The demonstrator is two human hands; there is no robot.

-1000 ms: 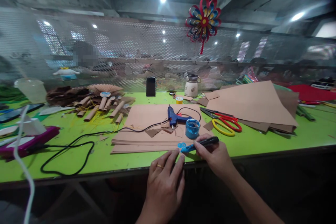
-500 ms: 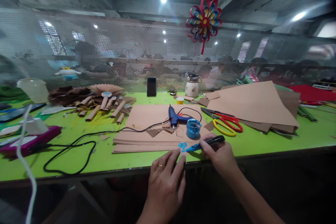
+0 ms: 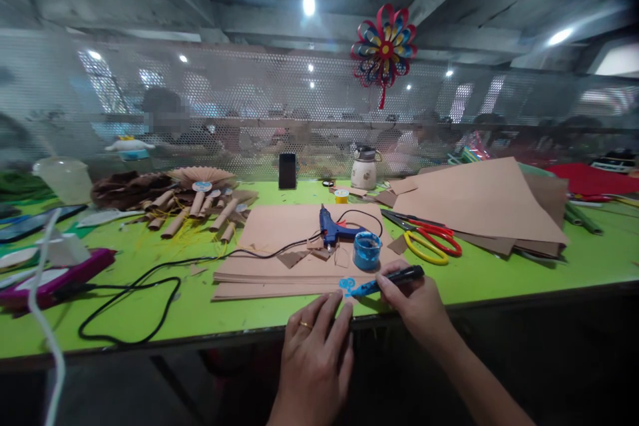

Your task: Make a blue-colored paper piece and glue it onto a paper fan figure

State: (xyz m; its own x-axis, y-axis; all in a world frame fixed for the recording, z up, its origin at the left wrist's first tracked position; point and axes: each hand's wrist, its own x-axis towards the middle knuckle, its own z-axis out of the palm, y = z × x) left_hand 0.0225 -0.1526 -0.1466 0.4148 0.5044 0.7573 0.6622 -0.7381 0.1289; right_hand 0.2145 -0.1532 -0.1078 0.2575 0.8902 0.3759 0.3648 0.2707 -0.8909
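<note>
My right hand (image 3: 417, 306) is closed around a thick marker (image 3: 368, 287) with a black rear end and a blue front. Its blue tip touches a small brown paper piece at the near edge of the stacked kraft paper (image 3: 274, 289), beside a looped blue mark (image 3: 346, 284). My left hand (image 3: 315, 353), a ring on one finger, lies with fingers stretched out and fingertips at that piece, which they partly cover. Just beyond the marker stands a small open jar of blue paint (image 3: 367, 253), its rim smeared. A blue glue gun (image 3: 330, 229) lies on the kraft paper behind it.
Red-handled scissors (image 3: 439, 239) and yellow-handled scissors (image 3: 424, 249) lie right of the jar. Large brown sheets (image 3: 474, 203) are piled farther right. Paper rolls (image 3: 177, 221) with yellow threads lie left. A black cable (image 3: 164, 259) crosses the table to a purple power strip (image 3: 74, 279).
The marker's tip has shifted slightly along the blue mark, and the stroke below the loops looks a little different. My left hand stays in place. The whole view has tilted slightly upward.
</note>
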